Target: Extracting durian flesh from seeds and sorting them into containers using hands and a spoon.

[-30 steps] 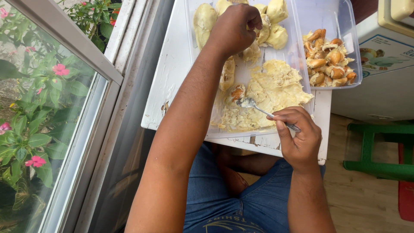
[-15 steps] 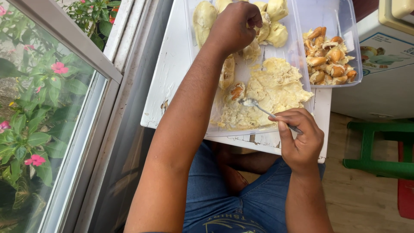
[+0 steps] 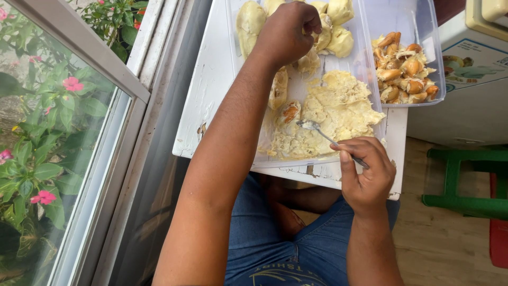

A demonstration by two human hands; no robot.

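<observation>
Right hand (image 3: 366,175) is closed in a fist around the handle of a spoon (image 3: 323,135). Bowl end of the spoon sits in the mashed yellow pulp (image 3: 338,106), just beside a seed (image 3: 289,112) still coated in pulp. Hand itself hangs over the near edge of the table (image 3: 211,95), outside the tray.

Left hand (image 3: 288,34) reaches across to the far part of the tray (image 3: 370,74), fingers curled down onto a whole yellow fruit piece (image 3: 312,59). Looks like a pinch on it, but the fingertips are hidden under the knuckles, so I can't tell how firm the hold is.

More whole pieces (image 3: 338,26) lie at the far end of the tray; one long piece (image 3: 250,24) sits at the far left, partly under the left forearm.

Clear tub (image 3: 423,32) touches the tray's right side, with a heap of orange-brown seeds (image 3: 403,71) in it.

Person is seated, blue jeans (image 3: 296,238) under the table. Window (image 3: 63,122) with pink flowers on the left, green stool (image 3: 465,180) on the right.
</observation>
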